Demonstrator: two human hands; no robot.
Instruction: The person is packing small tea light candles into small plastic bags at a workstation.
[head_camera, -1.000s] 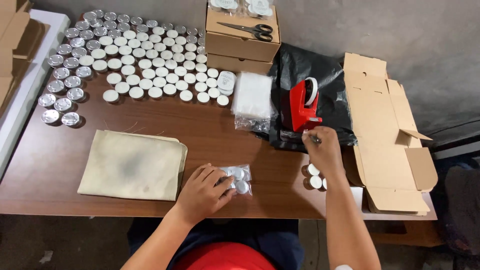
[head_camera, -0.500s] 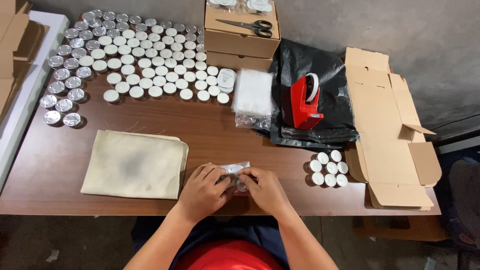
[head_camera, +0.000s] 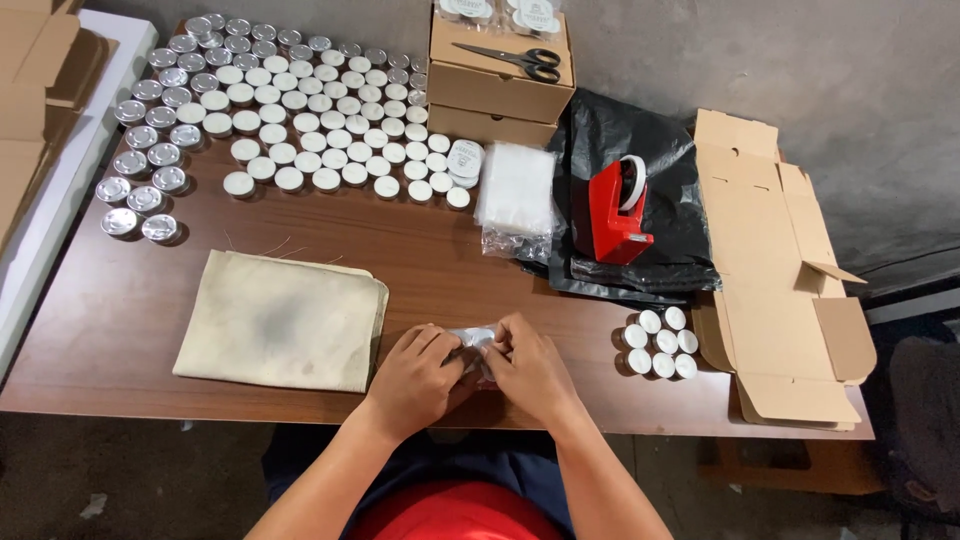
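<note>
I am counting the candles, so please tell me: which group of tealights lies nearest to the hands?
The small cluster of six white tealights, right of the right hand near the table's front edge. The large spread lies far back.

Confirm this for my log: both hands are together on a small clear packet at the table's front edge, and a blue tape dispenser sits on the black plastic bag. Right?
Not quite. The tape dispenser is red, not blue, as the head view shows. The rest holds: the left hand and right hand meet on the small clear packet at the front edge of the table, and the dispenser sits on the black plastic bag.
</note>
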